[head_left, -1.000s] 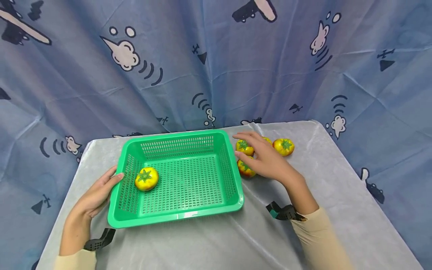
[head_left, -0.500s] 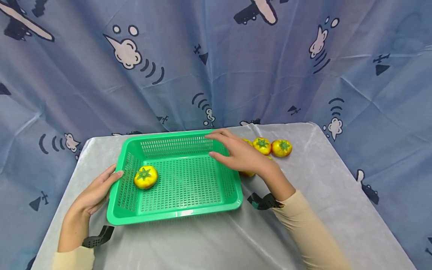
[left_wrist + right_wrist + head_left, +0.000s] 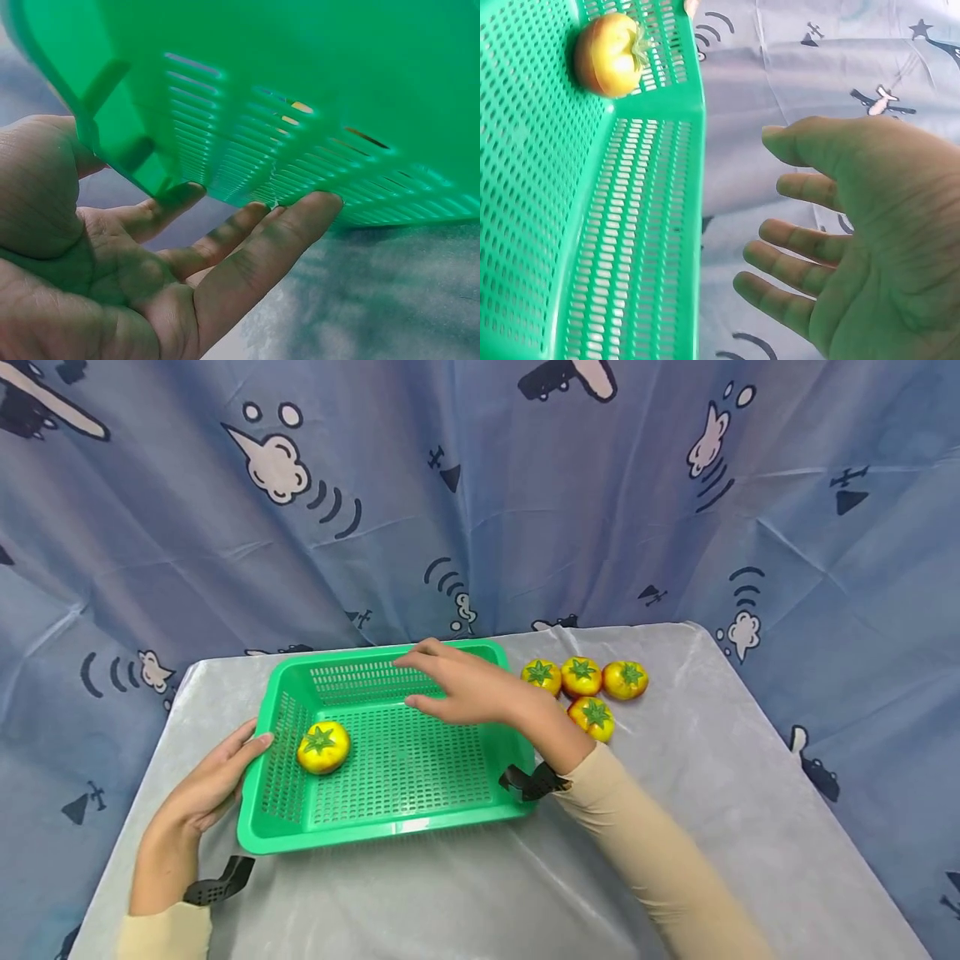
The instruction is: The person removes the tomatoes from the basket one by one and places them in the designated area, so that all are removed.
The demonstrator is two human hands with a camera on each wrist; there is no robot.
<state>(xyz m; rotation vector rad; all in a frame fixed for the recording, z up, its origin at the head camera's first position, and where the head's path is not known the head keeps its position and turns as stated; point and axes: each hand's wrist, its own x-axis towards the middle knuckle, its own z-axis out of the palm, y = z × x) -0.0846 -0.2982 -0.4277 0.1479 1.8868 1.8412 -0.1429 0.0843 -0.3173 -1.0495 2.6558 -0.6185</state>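
My left hand point(image 3: 213, 785) grips the left rim of a green plastic basket point(image 3: 405, 835), thumb over the edge. In the left wrist view its fingers point(image 3: 255, 262) touch the slotted outer wall from below. A yellow persimmon-like fruit point(image 3: 324, 747) with a green star-shaped cap lies inside, near the left wall. Above the basket's right half my right hand point(image 3: 468, 687) hovers with nothing in it, and the right wrist view shows its fingers point(image 3: 787, 266) spread apart. The basket looks slightly tilted up at the left.
Right of the basket, several similar fruits point(image 3: 592, 718) sit bunched on the grey cloth-covered table point(image 3: 712, 760). The basket's right wall and my right forearm partly hide that side. A blue patterned curtain point(image 3: 480, 510) hangs behind the table's back edge.
My right hand has moved left from over the fruits on the table to above the basket, uncovering those fruits. The left hand and the basket stay almost where they were.
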